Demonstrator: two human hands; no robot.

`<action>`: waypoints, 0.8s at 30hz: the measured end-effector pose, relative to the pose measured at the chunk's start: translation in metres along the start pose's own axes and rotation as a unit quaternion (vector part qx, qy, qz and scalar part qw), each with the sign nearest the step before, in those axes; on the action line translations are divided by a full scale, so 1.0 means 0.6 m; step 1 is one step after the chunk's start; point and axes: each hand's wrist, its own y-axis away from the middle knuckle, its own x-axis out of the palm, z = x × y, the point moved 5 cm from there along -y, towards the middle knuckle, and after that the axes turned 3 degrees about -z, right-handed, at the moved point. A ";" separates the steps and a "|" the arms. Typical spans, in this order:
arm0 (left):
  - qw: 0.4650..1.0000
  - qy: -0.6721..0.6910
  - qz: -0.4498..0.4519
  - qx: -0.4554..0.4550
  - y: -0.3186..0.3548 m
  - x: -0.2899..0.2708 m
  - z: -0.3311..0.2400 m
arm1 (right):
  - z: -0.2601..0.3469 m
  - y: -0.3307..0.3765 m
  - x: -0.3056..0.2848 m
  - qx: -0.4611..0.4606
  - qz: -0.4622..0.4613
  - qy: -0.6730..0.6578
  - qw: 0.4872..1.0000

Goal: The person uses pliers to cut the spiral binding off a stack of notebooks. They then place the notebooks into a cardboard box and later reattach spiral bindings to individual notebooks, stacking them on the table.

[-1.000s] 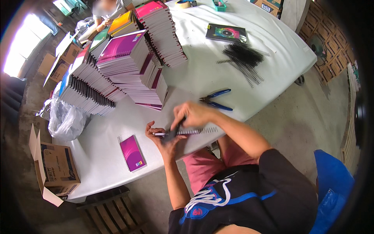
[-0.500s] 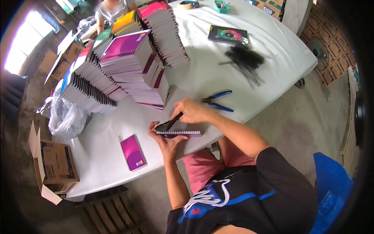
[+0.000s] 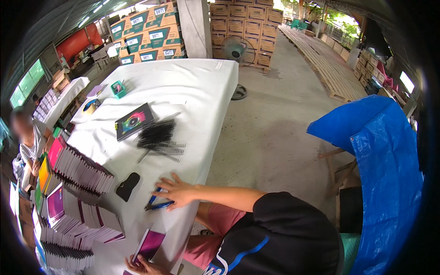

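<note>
My left hand [image 3: 145,266] grips the lower end of a purple spiral notebook [image 3: 151,245] at the table's near edge; a loose end of its wire coil sticks out at the top. My right hand [image 3: 178,191] is spread over the blue-handled pliers [image 3: 160,205], fingers apart and not closed round them. The palm hides part of the handles, while the plier jaws show at the left. A flat black piece [image 3: 128,186] with a rounded, narrower end lies to the left of the pliers. Another purple notebook shows partly at the bottom edge.
Tall stacks of spiral notebooks [image 3: 82,211] stand at the left. Farther along the white table [image 3: 201,87] are a heap of black coils [image 3: 158,137], a black-covered notebook [image 3: 134,121], a tape roll [image 3: 90,107] and a green basket [image 3: 118,89]. A person [image 3: 34,137] is beyond the stacks.
My view has swung right. The black piece has left my right hand and lies on the table. My right hand has moved onto the pliers; my left still holds the notebook.
</note>
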 end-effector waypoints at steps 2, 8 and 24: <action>0.999 0.053 -0.008 0.010 0.002 0.005 -0.017 | 0.010 0.013 0.021 0.013 -0.020 -0.003 1.000; 0.994 -0.029 -0.061 -0.090 -0.005 -0.037 0.033 | 0.053 0.012 0.028 0.006 -0.089 0.040 0.995; 0.988 -0.106 -0.068 0.083 -0.012 -0.036 0.021 | 0.060 0.031 -0.008 0.046 -0.205 -0.110 0.971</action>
